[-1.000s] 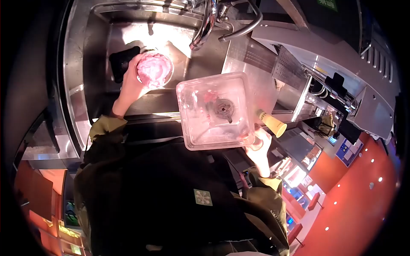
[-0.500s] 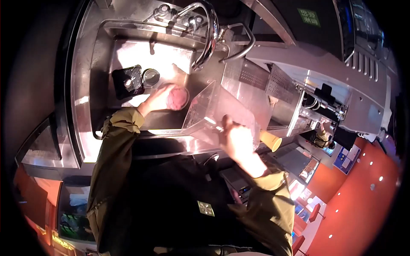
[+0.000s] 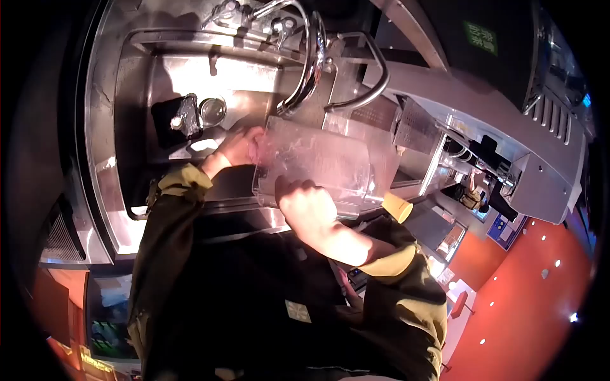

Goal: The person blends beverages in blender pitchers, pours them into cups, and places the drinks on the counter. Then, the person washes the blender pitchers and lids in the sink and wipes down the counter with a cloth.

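My right hand [image 3: 306, 206] is closed on the near edge of a clear plastic container [image 3: 318, 162], which is tilted over the right part of the sink. My left hand [image 3: 238, 147] is over the sink at the container's left edge, its fingers curled round a pinkish-red thing [image 3: 255, 147] partly hidden behind the clear plastic. A black tray [image 3: 166, 124] with something shiny on it lies in the sink basin [image 3: 248, 76], and a round clear-bottomed dish [image 3: 212, 111] is just right of it.
A curved chrome faucet [image 3: 312, 70] hangs over the sink's right side, with a bent metal pipe [image 3: 381, 70] beyond it. A yellow cup [image 3: 398, 207] stands right of the container. Farther right are a grey machine [image 3: 549, 184] and a distant person [image 3: 473, 195].
My right hand has moved left with the clear container, which now overlaps my left hand's fingertips and the pinkish-red thing. The view has shifted slightly.
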The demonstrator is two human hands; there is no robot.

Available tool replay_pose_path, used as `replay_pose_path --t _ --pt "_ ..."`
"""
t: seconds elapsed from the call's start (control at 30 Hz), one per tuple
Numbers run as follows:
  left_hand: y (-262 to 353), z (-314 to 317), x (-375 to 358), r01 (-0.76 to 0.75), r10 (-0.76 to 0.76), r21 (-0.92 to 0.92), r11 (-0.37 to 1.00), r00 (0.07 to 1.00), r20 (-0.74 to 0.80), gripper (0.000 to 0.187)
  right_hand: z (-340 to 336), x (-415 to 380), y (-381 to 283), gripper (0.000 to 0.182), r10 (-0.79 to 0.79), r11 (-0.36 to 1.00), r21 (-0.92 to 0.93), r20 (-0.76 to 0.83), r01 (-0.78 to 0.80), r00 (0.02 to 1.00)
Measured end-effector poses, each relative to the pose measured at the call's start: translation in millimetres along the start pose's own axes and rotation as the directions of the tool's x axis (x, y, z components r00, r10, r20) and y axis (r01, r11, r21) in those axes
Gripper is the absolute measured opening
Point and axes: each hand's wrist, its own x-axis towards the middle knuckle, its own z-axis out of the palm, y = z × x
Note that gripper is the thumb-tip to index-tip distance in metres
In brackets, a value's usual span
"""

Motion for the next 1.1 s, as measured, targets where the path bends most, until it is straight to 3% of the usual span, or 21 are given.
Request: replay_pose_path --t 0.07,0.17,0.2,0.3,0.33,0.4,0.5,0.57,0.63,0.7,0.77,0.83,0.9,0.93,0.97,1.03,1.1 --pt "-4.8 4.1 0.1 0.021 -0.022 -0.031 0.999 0.999 -0.031 0.071 -15.4 -0.1 -10.3 0.008 -0.019 0.998 -0.056 -0.053 0.016 0.998" --pt "5.9 -13.6 -0.3 0.061 -0.062 -0.062 0.996 0.998 -0.004 0.070 21.0 2.2 1.2 0.008 0.005 0.996 0.083 0.113 -0.015 0.994" --pt "1.4 -13.4 -1.4 -0.071 0.072 0.025 0.997 0.995 -0.075 0.068 19.6 -2.5 -2.4 0.009 0.017 0.997 0.081 0.028 -0.019 0.999" --pt "17.0 -22.7 3.6 0.150 -0.146 -0.077 0.986 0.988 0.055 0.066 -9.5 -2.7 -11.2 0.009 0.002 1.000 0.003 -0.092 -0.002 0.996" --pt "11.8 -13.8 3.4 0.201 -0.200 -0.030 0.979 0.978 0.058 0.064 -3.0 -6.7 -12.7 0.009 0.005 0.999 0.041 -0.008 -0.005 1.000" --pt "14.1 -19.7 7.4 0.146 -0.144 -0.051 0.988 0.988 0.051 0.064 15.7 -1.6 -5.5 0.010 -0.005 0.996 0.089 0.122 -0.006 0.992" --pt "-38.2 35.4 0.6 -0.006 0.006 -0.010 1.000 0.999 -0.043 0.066 -8.6 -3.6 -14.8 0.013 -0.013 0.999 -0.035 -0.025 0.012 1.000" --pt "-16.1 22.1 -6.2 0.059 -0.059 -0.025 0.998 0.998 -0.002 0.070 16.0 -1.8 -2.5 0.015 -0.032 0.997 0.073 0.124 0.023 0.992" --pt "4.8 -14.0 1.3 0.058 -0.063 -0.083 0.995 0.997 -0.053 0.073 15.4 -11.3 5.3 0.017 -0.008 0.999 0.048 -0.039 0.010 0.999" --pt "33.2 -41.0 -8.6 -0.002 -0.029 -0.222 0.975 0.990 -0.138 0.075 17.3 -32.2 30.5 0.022 0.053 0.975 0.219 -0.020 -0.047 0.998" --pt "32.1 -46.5 -16.8 -0.064 -0.022 -0.288 0.955 0.958 -0.286 0.076 7.4 -53.0 52.2 0.024 0.095 0.941 0.337 -0.176 -0.031 0.980" --pt "55.1 -78.2 -25.7 -0.052 -0.039 -0.240 0.969 0.932 -0.359 0.077 1.0 -66.0 57.6 0.024 0.189 0.860 0.507 -0.225 -0.051 0.956" --pt "70.0 -99.8 -38.3 0.055 -0.175 -0.256 0.965 0.862 -0.476 0.074 -3.7 -65.8 50.9 0.023 0.329 0.770 0.626 -0.219 -0.126 0.919" --pt "74.5 -113.5 -41.1 0.256 -0.410 -0.362 0.896 0.792 -0.453 0.069 -4.5 -61.1 44.6 0.025 0.386 0.719 0.679 -0.216 -0.146 0.897" --pt "65.6 -120.0 -47.0 0.145 -0.403 -0.442 0.885 0.713 -0.573 0.067 -5.0 -55.6 39.1 0.026 0.441 0.663 0.731 -0.210 -0.159 0.872" --pt "90.2 -149.7 -66.5 0.179 -0.261 -0.192 0.965 0.578 -0.773 0.069 3.0 -40.4 34.3 0.025 0.476 0.422 0.899 -0.106 -0.121 0.873" --pt "116.7 -178.7 -78.0 0.203 -0.212 -0.115 0.972 0.562 -0.800 0.078 33.3 -17.9 32.0 0.024 0.458 0.103 0.995 -0.046 -0.002 0.888"
